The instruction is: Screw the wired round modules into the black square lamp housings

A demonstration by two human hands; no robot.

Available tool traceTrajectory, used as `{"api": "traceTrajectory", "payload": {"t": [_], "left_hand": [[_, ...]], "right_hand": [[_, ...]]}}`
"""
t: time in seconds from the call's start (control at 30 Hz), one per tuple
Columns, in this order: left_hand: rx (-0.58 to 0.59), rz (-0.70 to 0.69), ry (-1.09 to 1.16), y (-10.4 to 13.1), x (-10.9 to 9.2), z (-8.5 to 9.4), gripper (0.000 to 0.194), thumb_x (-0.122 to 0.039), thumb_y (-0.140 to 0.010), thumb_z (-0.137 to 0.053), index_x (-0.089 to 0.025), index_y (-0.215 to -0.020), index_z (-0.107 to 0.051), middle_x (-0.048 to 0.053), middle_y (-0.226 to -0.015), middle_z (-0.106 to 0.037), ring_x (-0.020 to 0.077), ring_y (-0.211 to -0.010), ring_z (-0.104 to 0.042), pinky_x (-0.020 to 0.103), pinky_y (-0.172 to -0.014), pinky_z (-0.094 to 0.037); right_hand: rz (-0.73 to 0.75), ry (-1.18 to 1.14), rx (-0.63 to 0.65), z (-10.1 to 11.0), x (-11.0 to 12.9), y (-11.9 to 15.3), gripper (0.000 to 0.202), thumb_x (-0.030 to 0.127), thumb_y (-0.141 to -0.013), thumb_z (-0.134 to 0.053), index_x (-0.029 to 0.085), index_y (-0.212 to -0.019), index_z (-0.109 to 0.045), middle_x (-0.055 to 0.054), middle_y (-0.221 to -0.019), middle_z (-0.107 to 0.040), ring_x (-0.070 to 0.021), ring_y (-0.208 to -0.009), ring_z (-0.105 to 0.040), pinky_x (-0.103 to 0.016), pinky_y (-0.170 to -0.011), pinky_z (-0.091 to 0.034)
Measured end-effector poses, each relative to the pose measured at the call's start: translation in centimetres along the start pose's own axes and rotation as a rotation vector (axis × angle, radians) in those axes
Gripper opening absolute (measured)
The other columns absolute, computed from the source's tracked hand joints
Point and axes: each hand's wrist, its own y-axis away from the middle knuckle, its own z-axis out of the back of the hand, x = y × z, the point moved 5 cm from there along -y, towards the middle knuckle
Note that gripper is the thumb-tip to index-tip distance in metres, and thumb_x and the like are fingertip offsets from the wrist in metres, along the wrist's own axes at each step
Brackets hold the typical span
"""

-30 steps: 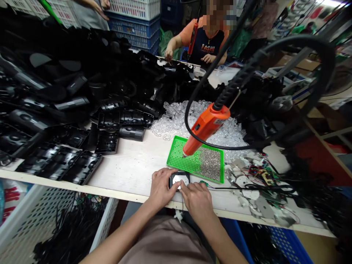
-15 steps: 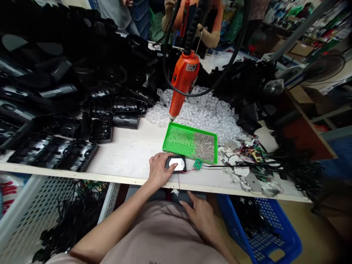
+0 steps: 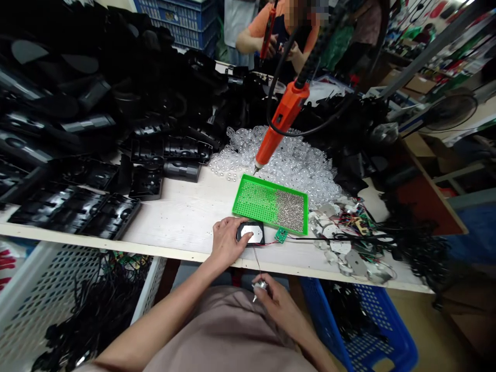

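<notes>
left hand [image 3: 227, 242]: clamped on black housing [image 3: 262, 238]
right hand [image 3: 279, 300]: gripping small motor [image 3: 261, 285], lower center
thin wires [image 3: 256, 257]: could tear if small motor gets tugged

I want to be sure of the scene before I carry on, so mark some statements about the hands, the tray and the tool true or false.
1. The left hand holds the flat black part with a silver plate. True.
2. The right hand grips the orange electric screwdriver. False: the screwdriver hangs free, and that hand holds a small metal-and-white part.
3. The small silver pieces lie thickest at the right of the green plastic tray. True.
4. The small green circuit board is inside the tray. False: it lies just outside the near edge.
</notes>
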Motion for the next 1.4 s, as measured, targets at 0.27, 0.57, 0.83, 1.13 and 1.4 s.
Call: {"api": "traceTrajectory", "payload": {"t": [0.27,0.57,0.83,1.13,1.4], "left_hand": [[-0.009,-0.036,-0.035,0.3,-0.3,-0.2,0.033,-0.035,-0.09,-0.053,-0.025,-0.121,-0.054,0.006,-0.113,-0.065,0.0265,-0.112,-0.051,0.044,-0.094,-0.032],[-0.029,-0.059,-0.069,0.5,-0.6,-0.6,0.032,-0.022,-0.093,-0.043,-0.023,-0.124,-0.051,0.008,-0.115,-0.062,0.0253,-0.112,-0.05,0.044,-0.096,-0.032],[0.047,-0.119,-0.012,0.9,-0.1,-0.2,0.043,-0.015,-0.09,-0.037,-0.019,-0.132,-0.043,0.01,-0.124,-0.058,0.0254,-0.124,-0.044,0.046,-0.105,-0.027],[0.012,-0.132,-0.017,0.9,-0.1,-0.3,0.043,-0.013,-0.088,-0.039,-0.016,-0.132,-0.043,0.012,-0.124,-0.057,0.0255,-0.123,-0.045,0.046,-0.105,-0.028],[0.015,-0.114,-0.033,0.8,0.0,-0.2,0.044,-0.013,-0.087,-0.039,-0.019,-0.131,-0.045,0.01,-0.124,-0.059,0.0254,-0.122,-0.046,0.047,-0.104,-0.03]], "right_hand": [[0.357,0.311,-0.48,7.8,4.9,-4.7,0.026,0.031,-0.091,-0.049,0.021,-0.115,-0.054,-0.012,-0.113,-0.066,-0.0255,-0.108,-0.06,-0.041,-0.091,-0.048],[0.506,0.368,-0.408,5.3,5.3,-8.7,0.019,0.034,-0.087,-0.061,0.023,-0.102,-0.064,-0.006,-0.101,-0.07,-0.0232,-0.096,-0.06,-0.039,-0.084,-0.042],[0.55,0.582,-0.252,5.6,8.0,-8.7,0.021,0.024,-0.091,-0.054,0.024,-0.108,-0.065,-0.004,-0.102,-0.073,-0.0206,-0.094,-0.061,-0.035,-0.082,-0.037],[0.605,0.688,-0.216,5.5,8.6,-8.9,0.021,0.023,-0.091,-0.056,0.022,-0.111,-0.064,-0.005,-0.103,-0.072,-0.0213,-0.091,-0.06,-0.036,-0.079,-0.033],[0.614,0.768,-0.189,4.7,8.1,-9.4,0.027,0.022,-0.088,-0.061,0.025,-0.115,-0.063,-0.004,-0.105,-0.072,-0.0226,-0.093,-0.058,-0.038,-0.079,-0.035]]}}
